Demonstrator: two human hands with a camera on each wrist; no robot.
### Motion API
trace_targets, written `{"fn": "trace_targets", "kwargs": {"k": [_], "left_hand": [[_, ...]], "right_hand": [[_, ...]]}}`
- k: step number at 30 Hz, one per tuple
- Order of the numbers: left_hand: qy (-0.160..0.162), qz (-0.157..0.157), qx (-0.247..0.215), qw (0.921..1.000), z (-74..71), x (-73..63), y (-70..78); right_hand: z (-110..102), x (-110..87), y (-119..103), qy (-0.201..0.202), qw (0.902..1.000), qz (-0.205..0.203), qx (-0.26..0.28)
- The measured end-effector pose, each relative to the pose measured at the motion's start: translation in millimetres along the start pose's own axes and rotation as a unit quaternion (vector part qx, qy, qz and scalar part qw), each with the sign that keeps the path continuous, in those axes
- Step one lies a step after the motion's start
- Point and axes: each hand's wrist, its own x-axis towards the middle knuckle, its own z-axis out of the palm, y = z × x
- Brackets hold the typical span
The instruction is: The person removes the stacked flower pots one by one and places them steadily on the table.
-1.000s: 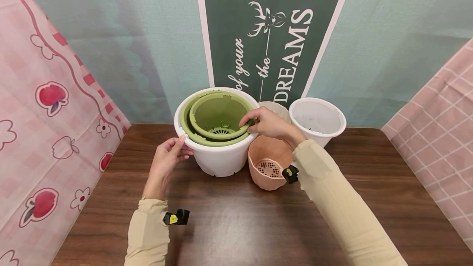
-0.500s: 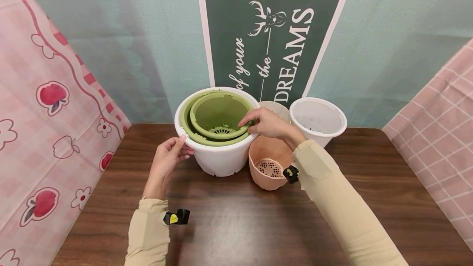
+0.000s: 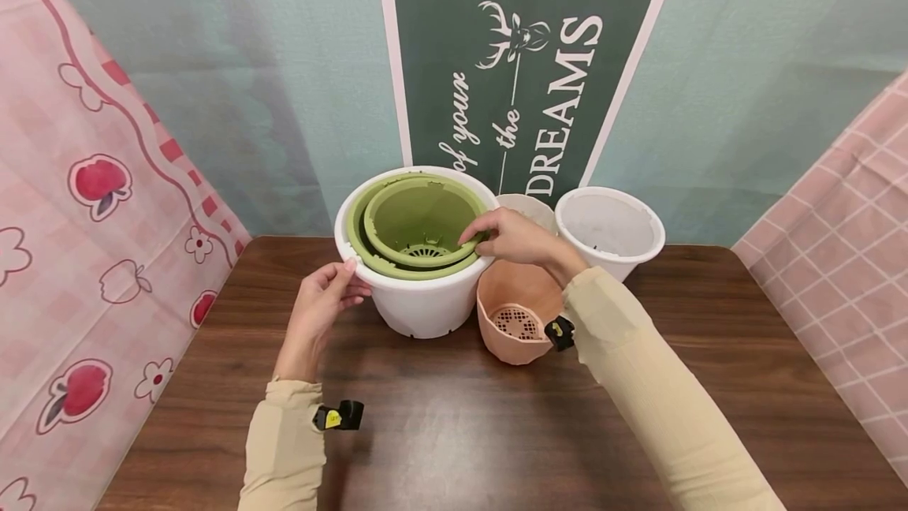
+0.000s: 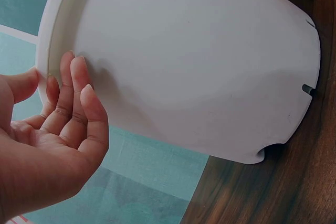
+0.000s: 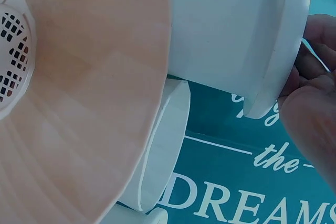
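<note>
In the head view a large white plant pot (image 3: 423,312) stands on the table, with a green pot (image 3: 357,229) inside it and a smaller green pot (image 3: 418,211) nested in that one. My left hand (image 3: 321,300) pinches the white pot's rim at the front left, thumb on top and fingers below; the left wrist view shows the fingers (image 4: 94,111) curved under the lip. At the right side, my right hand (image 3: 516,236) grips the rim of the smaller green pot. From the right wrist, that hand's hold is hidden behind the white rim.
A peach pot (image 3: 512,350) with a perforated base sits just right of the white pot, under my right forearm. Behind it are a cream pot (image 3: 534,210) and a smaller white pot (image 3: 608,229). Printed cloth hangs behind and beside the wooden table (image 3: 440,432).
</note>
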Motion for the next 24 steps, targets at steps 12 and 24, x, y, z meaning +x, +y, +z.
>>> {"fn": "trace_targets", "kwargs": {"k": [12,24], "left_hand": [[0.001,0.002,0.0,1.0,0.9,-0.1,0.5],[0.007,-0.002,-0.001,1.0,1.8,-0.3,-1.0]], "right_hand": [[0.4,-0.9,-2.6,0.017,0.9992,0.012,0.033],[3.8,-3.0,-1.3,0.049,0.9982,0.011,0.033]]}}
